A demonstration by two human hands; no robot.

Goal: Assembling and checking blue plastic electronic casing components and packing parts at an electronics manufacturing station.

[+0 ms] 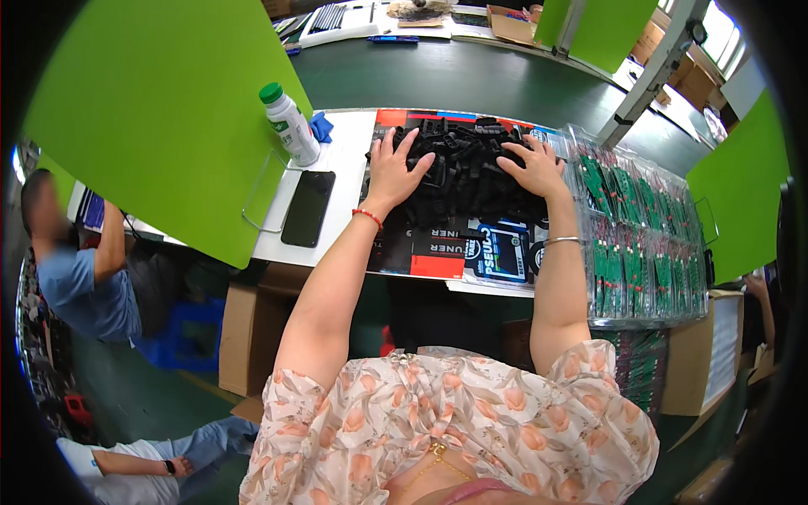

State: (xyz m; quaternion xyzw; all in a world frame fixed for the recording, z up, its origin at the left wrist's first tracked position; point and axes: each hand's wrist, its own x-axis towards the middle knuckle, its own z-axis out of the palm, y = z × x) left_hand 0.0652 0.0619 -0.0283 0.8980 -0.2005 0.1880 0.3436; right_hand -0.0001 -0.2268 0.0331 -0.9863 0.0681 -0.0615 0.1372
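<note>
A heap of small black plastic parts [467,177] covers much of a printed cardboard sheet [391,252] on the white table. At the heap's left edge rests my left hand [396,172], its fingers spread over the parts. My right hand [536,168] lies on the heap's right side, fingers apart too. Neither hand grips a part that I can see. Beside my right hand stand clear plastic trays [648,321] filled with rows of green circuit boards [619,261] with thin wires.
Left of the sheet lie a black phone [309,209], a white bottle with a green cap [290,126] and a blue cloth [321,127]. Green partitions [168,109] flank the table. Cardboard boxes [244,337] stand below. A person in blue [88,286] sits at the left.
</note>
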